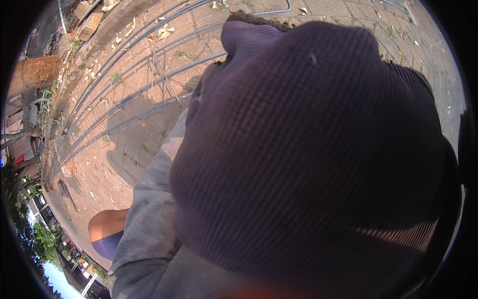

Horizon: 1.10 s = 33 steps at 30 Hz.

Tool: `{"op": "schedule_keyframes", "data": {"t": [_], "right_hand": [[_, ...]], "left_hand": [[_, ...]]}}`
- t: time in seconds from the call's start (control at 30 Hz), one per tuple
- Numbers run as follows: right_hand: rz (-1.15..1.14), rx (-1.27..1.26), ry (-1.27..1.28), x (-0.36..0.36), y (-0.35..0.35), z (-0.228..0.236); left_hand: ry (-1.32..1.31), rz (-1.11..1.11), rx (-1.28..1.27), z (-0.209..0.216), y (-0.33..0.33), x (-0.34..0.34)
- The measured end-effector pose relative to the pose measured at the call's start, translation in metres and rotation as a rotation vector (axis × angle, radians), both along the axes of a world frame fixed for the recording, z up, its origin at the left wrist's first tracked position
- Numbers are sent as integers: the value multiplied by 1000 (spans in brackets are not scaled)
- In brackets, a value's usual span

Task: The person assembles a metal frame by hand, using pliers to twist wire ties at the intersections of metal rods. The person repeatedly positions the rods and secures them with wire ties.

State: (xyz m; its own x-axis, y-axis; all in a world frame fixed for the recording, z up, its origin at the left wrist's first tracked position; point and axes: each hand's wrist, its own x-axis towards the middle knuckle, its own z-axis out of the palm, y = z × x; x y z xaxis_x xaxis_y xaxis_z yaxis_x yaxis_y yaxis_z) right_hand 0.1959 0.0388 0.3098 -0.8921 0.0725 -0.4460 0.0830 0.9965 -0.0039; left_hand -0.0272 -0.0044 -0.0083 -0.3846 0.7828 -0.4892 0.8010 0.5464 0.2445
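A purple knitted work glove covers my right hand (308,144), which looms very near and fills most of the centre and right of the head view. Dark, crusty dirt edges the glove at its upper left. Its fingers seem bent away behind the back of the hand, so what they hold, if anything, is hidden. From the lower left a grey sleeve (149,224) runs up behind the glove; the left hand itself is not visible. Beyond, long steel reinforcing bars (198,62) lie on the ground, with thin bent wire pieces across them.
Brick paving (99,172) with scattered dry leaves (166,32) spreads beneath the bars. At the left stand a rusty cylindrical piece (35,74) and loose bricks (91,25) by a raised edge. A bare knee (105,225) shows at lower left. Trees and buildings lie farther off.
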Motion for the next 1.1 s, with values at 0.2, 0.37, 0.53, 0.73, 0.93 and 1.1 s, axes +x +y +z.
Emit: {"op": "schedule_keyframes", "data": {"t": [0.2, 0.37, 0.53, 0.73, 0.93, 1.1], "right_hand": [[-21, -44, -80, 11, 8, 3], [-379, -277, -235, 29, 40, -68], [-799, -381, 385, 51, -4, -233], [-969, -565, 919, 22, 19, -287], [-882, -261, 894, -40, 144, -281], [-680, -148, 934, -96, 167, -309]], "left_hand": [[13, -6, -44, -13, -1, 6], [33, -3, 49, -20, 3, 13], [-57, 65, 46, -21, 5, 10], [-83, 43, -28, -7, 3, 21], [-149, 28, -68, 17, 0, 30], [-141, 40, -74, 20, -2, 30]]}}
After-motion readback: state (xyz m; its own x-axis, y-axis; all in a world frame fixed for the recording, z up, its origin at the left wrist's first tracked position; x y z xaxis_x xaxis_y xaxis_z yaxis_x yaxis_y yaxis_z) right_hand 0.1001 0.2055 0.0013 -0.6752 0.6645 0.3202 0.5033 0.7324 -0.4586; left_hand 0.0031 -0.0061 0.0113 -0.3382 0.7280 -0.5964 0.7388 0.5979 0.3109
